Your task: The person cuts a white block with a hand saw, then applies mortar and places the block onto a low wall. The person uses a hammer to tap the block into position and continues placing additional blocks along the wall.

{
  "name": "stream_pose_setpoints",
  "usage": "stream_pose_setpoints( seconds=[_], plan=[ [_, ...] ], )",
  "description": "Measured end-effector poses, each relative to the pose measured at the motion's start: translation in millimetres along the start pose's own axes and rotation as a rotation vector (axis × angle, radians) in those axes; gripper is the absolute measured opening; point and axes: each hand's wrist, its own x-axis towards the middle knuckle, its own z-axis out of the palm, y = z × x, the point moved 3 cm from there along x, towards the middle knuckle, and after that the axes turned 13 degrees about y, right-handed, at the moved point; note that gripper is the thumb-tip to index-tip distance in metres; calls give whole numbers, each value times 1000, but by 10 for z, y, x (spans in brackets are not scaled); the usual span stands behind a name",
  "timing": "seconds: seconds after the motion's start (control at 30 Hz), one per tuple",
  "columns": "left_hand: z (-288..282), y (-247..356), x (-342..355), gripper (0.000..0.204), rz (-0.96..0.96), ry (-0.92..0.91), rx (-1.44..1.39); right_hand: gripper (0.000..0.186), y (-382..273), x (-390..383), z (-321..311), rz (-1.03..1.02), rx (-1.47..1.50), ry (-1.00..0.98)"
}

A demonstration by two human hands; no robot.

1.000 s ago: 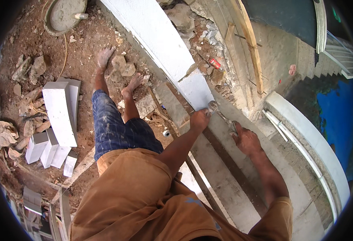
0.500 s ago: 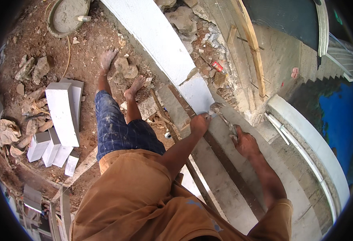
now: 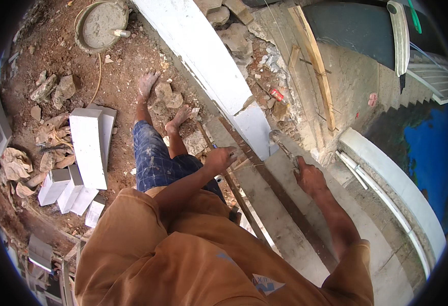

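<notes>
A row of white blocks [image 3: 198,51] runs down from the upper edge to a shorter end block [image 3: 252,125], with a rough joint between the two. My right hand [image 3: 310,176] is closed around the handle of a mortar-smeared trowel [image 3: 283,143]; its head is beside the end block's near corner. To the left of that block, above a narrow board, my left hand [image 3: 221,159] hovers with curled fingers. Anything in those fingers is too small to make out. A thin string [image 3: 248,167] stretches close to the left hand.
A round basin of grey mortar [image 3: 125,20] stands at the upper left. White blocks [image 3: 87,148] lie stacked on the dirt near rubble [image 3: 66,92]. A long timber [image 3: 315,61] and white pipes [image 3: 382,209] are on the right. A red can [image 3: 277,95] lies among stones.
My left hand has left the end block and moved left and toward me. The trowel has stayed near the block's corner. The view has shifted slightly.
</notes>
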Motion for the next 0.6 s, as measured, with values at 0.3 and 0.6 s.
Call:
stream_pose_setpoints(
  seconds=[0.3,0.6],
  plan=[
    [-1802,-1044,-114,38,-201,273,9,53,-396,3,-571,-282,591,842],
    [-2849,-2179,-1056,39,-493,583,49,43,-194,-98,-462,-27,122,286]
  ],
)
